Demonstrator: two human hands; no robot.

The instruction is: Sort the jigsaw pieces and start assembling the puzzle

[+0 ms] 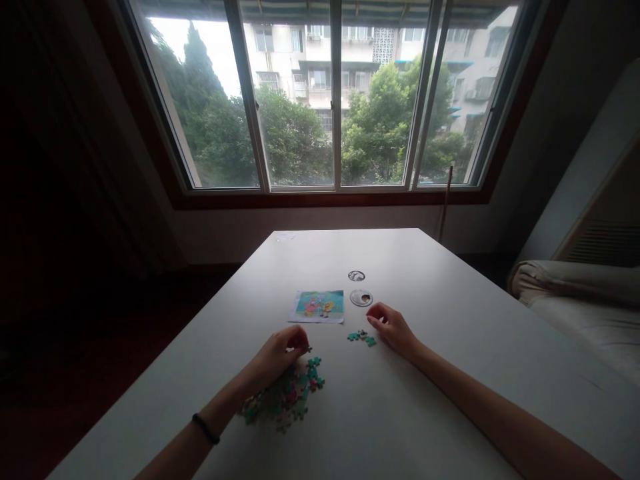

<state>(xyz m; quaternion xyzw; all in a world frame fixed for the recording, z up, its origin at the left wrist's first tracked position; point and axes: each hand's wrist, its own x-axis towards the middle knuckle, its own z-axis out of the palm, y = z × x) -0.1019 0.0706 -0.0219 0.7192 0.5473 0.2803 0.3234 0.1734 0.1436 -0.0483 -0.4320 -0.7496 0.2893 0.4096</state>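
Observation:
My left hand (285, 353), with a dark band at the wrist, pinches a small jigsaw puzzle piece (309, 349) at its fingertips. Under and beside this hand lies a heap of jigsaw pieces (295, 397), mostly green and teal with some pink. A few more teal pieces (361, 337) lie in a small cluster, just left of my right hand (393, 327). That hand is closed, its fingers curled toward the thumb, with nothing visible in them. Beyond both hands a printed cartoon picture (320, 307) on white paper lies flat, showing pink and yellow figures.
Two round items (361, 297) (357, 275) lie beyond my right hand on the white table (225, 353). A scrap of paper (286, 236) is at the far left corner. A sofa (575, 293) stands at right, and a window (335, 100) is ahead.

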